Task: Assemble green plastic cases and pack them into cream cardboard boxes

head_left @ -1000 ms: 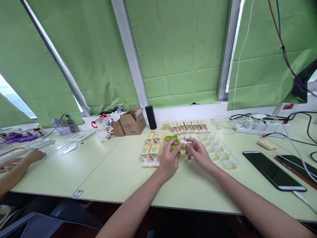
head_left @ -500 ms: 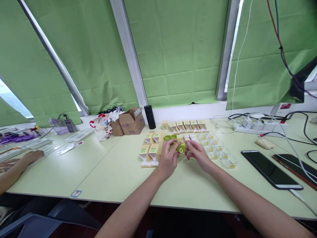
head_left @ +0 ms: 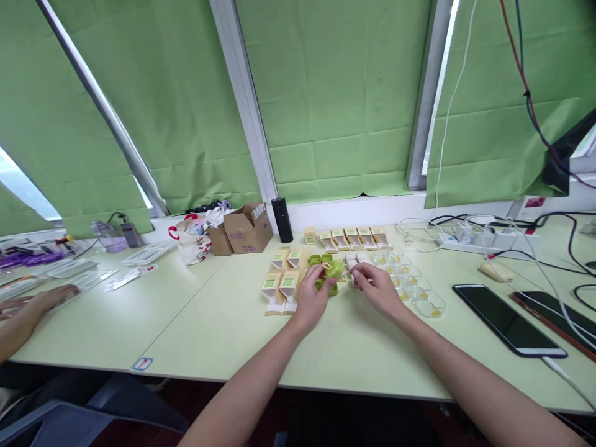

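A small rounded green case (head_left: 333, 269) with a pale loop on it is held in the closed fingers of my left hand (head_left: 313, 297), above the table. Just to its right, my right hand (head_left: 379, 290) has its thumb and fingers pinched together. Something whitish shows at those fingertips, too small to make out. Behind and below the hands are more green cases (head_left: 321, 257), partly hidden by my left hand. White blocks (head_left: 356, 258) lie just beyond my right fingertips. Left of my left hand stand open cream boxes (head_left: 288, 282) with green squares on them.
Clear cups (head_left: 412, 280) with yellow centres stand right of my right hand. More cream boxes (head_left: 352, 238) line the back. A phone (head_left: 510, 318), a power strip (head_left: 488, 242) and cables lie right. Left are a cardboard box (head_left: 248, 228) and another person's hand (head_left: 53, 298).
The green case has tilted in my left hand, so its loop now sits at the upper left. My right hand has come off the case and moved slightly right.
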Demonstrator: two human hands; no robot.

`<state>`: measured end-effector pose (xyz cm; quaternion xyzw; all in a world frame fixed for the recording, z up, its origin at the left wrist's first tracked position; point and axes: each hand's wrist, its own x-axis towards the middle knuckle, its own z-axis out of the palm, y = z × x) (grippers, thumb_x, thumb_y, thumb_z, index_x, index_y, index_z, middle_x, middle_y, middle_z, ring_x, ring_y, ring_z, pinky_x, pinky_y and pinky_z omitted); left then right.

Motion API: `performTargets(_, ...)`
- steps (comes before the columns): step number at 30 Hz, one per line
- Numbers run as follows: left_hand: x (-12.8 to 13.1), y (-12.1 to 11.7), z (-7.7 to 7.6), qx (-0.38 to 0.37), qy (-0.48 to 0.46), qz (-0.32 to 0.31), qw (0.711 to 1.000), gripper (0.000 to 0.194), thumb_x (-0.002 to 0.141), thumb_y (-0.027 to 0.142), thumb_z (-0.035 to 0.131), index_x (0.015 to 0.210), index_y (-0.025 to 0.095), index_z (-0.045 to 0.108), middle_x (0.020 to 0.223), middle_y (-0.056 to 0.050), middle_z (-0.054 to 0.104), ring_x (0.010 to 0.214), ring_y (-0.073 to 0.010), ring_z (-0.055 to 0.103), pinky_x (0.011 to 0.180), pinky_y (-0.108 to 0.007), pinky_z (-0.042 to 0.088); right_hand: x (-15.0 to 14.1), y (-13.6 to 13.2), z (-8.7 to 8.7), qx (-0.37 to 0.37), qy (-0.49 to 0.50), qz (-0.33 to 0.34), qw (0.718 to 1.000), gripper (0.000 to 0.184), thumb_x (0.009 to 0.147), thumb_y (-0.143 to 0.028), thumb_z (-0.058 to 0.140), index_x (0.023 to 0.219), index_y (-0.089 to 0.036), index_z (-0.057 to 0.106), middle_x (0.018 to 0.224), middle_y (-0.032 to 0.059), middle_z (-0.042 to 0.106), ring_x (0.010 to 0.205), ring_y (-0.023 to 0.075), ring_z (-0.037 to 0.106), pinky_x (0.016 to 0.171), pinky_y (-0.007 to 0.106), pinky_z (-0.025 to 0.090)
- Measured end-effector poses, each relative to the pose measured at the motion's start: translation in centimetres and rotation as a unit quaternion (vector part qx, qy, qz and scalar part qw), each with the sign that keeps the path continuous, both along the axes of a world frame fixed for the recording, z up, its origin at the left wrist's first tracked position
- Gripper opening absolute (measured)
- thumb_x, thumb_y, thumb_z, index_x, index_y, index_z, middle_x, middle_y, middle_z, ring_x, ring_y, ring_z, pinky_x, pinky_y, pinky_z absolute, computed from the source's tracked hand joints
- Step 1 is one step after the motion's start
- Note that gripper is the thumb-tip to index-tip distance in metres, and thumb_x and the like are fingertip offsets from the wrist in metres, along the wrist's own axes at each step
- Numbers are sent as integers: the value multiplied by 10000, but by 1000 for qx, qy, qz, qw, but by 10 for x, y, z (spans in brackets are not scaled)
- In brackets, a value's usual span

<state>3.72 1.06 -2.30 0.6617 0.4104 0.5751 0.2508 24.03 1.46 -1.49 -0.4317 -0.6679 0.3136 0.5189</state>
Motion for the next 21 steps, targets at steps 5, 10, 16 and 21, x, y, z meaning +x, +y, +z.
performTargets(5,-2,9,0,-105,-100,-66,987,535,845,670,776,1000,158,783,943,-84,735,873,-206,678,834,-325,541,19,-8,21,72,-92,-96,988,282,966,-431,548,892,-227,727,783,43,745,670,206,636,637,331,478)
performTargets(10,-6,15,-4,-155,-149,-58,975,647,798,777,748,751,132,736,716,-42,672,678,-139,589,678,-267,468,56,-37,34,107,-183,-149,966,245,974,-406,560,942,-252,749,931,52,790,755,221,689,670,336,506)
performTargets(16,-5,19,-5,-195,-262,-104,939,632,696,729,866,777,114,752,707,-31,668,678,-123,593,689,-264,480,122,-73,11,105,-288,-269,913,297,959,-460,537,989,-278,770,997,83,779,781,266,703,603,372,469)
performTargets(21,-4,16,0,-194,-299,-126,926,579,702,666,901,767,109,756,714,-32,674,681,-119,608,713,-272,501,167,-83,-23,84,-354,-282,888,338,919,-429,510,1120,-300,750,1202,118,740,1086,365,693,778,471,546)
